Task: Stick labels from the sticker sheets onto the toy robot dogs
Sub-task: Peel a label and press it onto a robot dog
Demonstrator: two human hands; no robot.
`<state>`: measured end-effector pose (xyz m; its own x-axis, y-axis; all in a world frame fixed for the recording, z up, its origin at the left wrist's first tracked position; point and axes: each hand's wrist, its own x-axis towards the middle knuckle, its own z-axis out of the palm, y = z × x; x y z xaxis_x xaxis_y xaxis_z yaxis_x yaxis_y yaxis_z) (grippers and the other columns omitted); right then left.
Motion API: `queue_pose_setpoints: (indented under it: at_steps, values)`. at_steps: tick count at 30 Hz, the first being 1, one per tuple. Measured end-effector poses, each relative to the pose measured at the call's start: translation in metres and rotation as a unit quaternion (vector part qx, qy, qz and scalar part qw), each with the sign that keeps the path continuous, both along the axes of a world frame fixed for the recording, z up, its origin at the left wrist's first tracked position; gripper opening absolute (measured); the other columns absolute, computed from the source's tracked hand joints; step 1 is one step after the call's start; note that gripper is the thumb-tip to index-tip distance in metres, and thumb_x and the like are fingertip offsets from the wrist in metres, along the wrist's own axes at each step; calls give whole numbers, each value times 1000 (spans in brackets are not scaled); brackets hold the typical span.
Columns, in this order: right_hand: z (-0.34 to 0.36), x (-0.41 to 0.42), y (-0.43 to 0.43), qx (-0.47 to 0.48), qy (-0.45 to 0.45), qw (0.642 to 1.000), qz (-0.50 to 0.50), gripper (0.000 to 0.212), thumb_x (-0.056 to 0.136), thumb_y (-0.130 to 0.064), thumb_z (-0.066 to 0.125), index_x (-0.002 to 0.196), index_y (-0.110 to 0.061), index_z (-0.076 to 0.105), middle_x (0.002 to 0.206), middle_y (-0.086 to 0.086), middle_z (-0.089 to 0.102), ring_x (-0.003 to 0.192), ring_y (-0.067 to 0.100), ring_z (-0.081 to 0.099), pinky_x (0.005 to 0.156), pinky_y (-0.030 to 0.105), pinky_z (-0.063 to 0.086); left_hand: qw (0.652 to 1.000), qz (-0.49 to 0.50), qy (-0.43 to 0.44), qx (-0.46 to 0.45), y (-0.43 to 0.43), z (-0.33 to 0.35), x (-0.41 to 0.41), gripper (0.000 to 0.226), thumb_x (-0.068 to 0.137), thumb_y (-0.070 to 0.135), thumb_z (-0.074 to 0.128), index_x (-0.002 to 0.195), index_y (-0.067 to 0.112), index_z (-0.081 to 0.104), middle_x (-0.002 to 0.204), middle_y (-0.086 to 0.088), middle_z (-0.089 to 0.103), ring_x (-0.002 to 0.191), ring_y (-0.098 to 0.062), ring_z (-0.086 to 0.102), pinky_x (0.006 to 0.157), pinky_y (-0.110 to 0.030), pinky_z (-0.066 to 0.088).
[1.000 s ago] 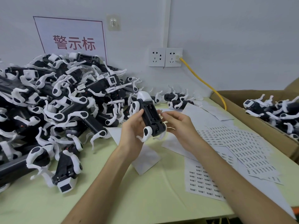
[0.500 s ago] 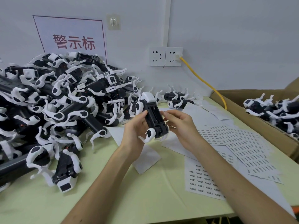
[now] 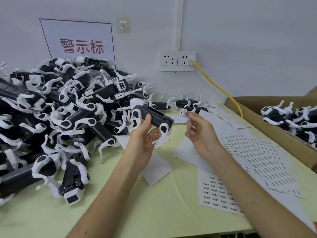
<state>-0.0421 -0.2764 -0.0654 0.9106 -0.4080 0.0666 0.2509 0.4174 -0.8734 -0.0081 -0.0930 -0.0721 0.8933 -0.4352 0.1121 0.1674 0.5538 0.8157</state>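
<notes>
My left hand (image 3: 145, 134) grips a black and white toy robot dog (image 3: 152, 116) above the green table, thumb on its dark body. My right hand (image 3: 199, 129) is just to the right of the dog, apart from it, and pinches a small white label (image 3: 183, 111) between thumb and forefinger. Sticker sheets (image 3: 257, 152) printed with rows of small labels lie on the table to the right, under my right forearm. A big heap of robot dogs (image 3: 56, 109) fills the left side.
A cardboard box (image 3: 267, 127) at the right holds more robot dogs (image 3: 291, 117). A yellow cable (image 3: 221, 90) runs from the wall socket (image 3: 186, 61) down behind the box. Blank backing papers (image 3: 157, 169) lie mid-table. A red-lettered sign (image 3: 80, 40) hangs on the wall.
My right hand has come away from the dog to the right and now holds a label up. My left hand has turned the dog to lie more level.
</notes>
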Motion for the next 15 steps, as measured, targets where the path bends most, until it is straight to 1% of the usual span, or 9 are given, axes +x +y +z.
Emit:
queue_pose_setpoints:
  at_steps: [2,3,5,7,8,10,11,13,15]
  values:
    - [2,-3,4,48,-14,995,83,17,91,-16,61,95,-14,78,57,-1,38,49,14,24,52,26,24,999,16,19,-20,-2,-1,1,55,86,38,67,134,12,61,131,-7,69,104,-22,65,95,-30,50]
    - [3,-5,7,71,-26,990,122,20,88,-17,61,96,-14,79,54,-1,34,48,14,23,49,26,23,999,26,29,-36,-2,-2,2,52,85,36,68,132,14,63,126,-4,71,98,-20,69,93,-28,53]
    - [4,-8,11,90,-41,977,188,27,83,-21,60,101,-15,80,50,-1,30,46,13,22,44,25,23,995,47,48,-71,-3,-2,4,34,83,30,71,115,17,68,107,2,73,86,-15,72,81,-23,58]
    - [4,-12,16,84,-37,966,242,33,82,-23,60,108,-18,80,46,-2,30,44,12,24,42,24,25,991,62,65,-95,-2,-1,4,23,82,26,73,103,17,71,101,3,74,88,-15,74,80,-23,59]
    - [2,-13,19,80,-32,960,266,36,82,-24,59,112,-19,79,45,-2,31,44,11,25,42,23,26,990,67,73,-103,-2,-1,4,24,81,25,73,103,16,71,104,2,74,90,-15,75,80,-23,59]
    - [-2,-14,27,77,-18,948,310,44,83,-24,58,123,-22,75,45,-2,32,44,11,24,42,23,24,987,73,91,-113,-1,1,3,44,84,24,73,124,8,66,125,-5,71,99,-18,76,78,-22,60]
    - [-4,-14,32,78,-11,941,329,47,84,-24,58,129,-24,71,46,-2,33,44,11,24,42,23,24,986,71,99,-116,-1,2,2,60,87,24,73,142,4,55,134,-8,67,104,-20,76,79,-23,60]
    - [-10,-15,40,81,-4,929,361,51,86,-23,56,136,-27,66,47,-1,34,44,11,26,43,24,23,988,62,97,-105,-1,1,1,85,93,25,70,162,5,24,128,-6,71,112,-23,73,89,-28,59]
    - [-15,-15,47,78,0,923,376,51,90,-23,50,139,-31,63,50,-1,35,46,11,27,44,24,22,990,44,95,-94,-1,0,0,96,91,31,71,164,7,13,123,-5,73,120,-24,70,107,-36,50]
